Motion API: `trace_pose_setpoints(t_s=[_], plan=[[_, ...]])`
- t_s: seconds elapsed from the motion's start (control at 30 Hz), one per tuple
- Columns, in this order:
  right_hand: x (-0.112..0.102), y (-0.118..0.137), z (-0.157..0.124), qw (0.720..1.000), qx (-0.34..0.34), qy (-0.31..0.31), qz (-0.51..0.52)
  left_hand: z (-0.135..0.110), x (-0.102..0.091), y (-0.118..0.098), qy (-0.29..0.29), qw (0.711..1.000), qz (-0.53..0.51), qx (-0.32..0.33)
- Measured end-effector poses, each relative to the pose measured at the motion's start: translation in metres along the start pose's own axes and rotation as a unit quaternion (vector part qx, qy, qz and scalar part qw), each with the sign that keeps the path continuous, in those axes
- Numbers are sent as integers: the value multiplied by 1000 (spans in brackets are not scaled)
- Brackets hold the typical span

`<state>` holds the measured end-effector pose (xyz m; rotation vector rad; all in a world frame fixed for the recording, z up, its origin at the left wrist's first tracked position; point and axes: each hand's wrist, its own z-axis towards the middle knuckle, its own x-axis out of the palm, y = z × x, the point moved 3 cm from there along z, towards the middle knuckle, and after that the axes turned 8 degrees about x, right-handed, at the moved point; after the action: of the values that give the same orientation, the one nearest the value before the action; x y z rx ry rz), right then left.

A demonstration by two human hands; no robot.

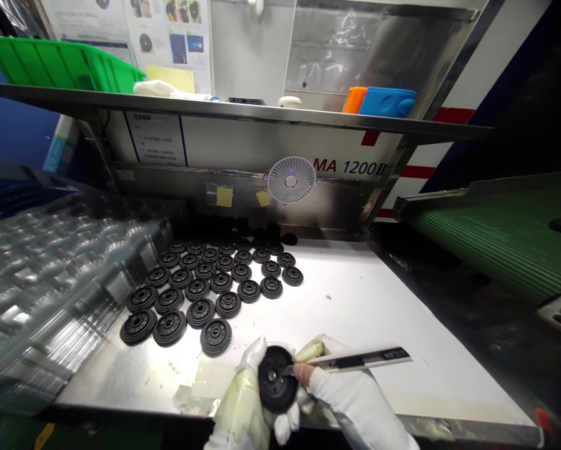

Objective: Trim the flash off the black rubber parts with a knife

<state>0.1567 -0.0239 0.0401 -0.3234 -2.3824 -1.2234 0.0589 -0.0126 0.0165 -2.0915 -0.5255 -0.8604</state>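
Note:
Near the table's front edge, my gloved left hand (243, 400) grips a round black plastic wheel (280, 395), its thumb along the left rim and its fingers beneath. My right hand (330, 382), in a white glove with a bare thumb tip, is closed on a utility knife (367, 359). The knife's handle points off to the right, and its tip reaches the wheel's face close to the hub. Whether the blade touches the plastic I cannot tell. Several similar black wheels (215, 336) lie flat in rows on the white tabletop beyond my left hand.
Stacked clear plastic trays (65, 275) stand at the left. A metal shelf (243, 111) spans the back, bearing a green bin (60, 65) and a blue container (387, 102). A small white fan (292, 180) sits below it. On the right is a green conveyor belt (500, 219).

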Motion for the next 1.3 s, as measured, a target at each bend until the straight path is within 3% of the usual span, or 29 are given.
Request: trace_pose_setpoints(t_s=[0.43, 0.53, 0.67, 0.8, 0.93, 1.13, 1.3], plan=[[0, 9, 0, 999, 4, 36, -22, -2, 5, -4, -21, 999, -18, 19], [-8, 18, -3, 996, -72, 23, -42, -6, 8, -12, -23, 998, -34, 45], [-17, 26, -10, 979, -193, -38, -50, -12, 0, -22, -82, 988, -59, 117], [-19, 12, -9, 986, -132, -86, 55, -8, -7, -20, -58, 981, 20, 182], [-12, -2, -5, 989, -83, -92, 77, -4, -8, -16, -42, 963, 91, 252], [-4, -5, -7, 987, -103, -97, 72, -8, -3, -10, -43, 975, 76, 205], [-1, -4, -11, 984, -133, -100, 69, -11, 1, -12, -51, 973, 60, 216]])
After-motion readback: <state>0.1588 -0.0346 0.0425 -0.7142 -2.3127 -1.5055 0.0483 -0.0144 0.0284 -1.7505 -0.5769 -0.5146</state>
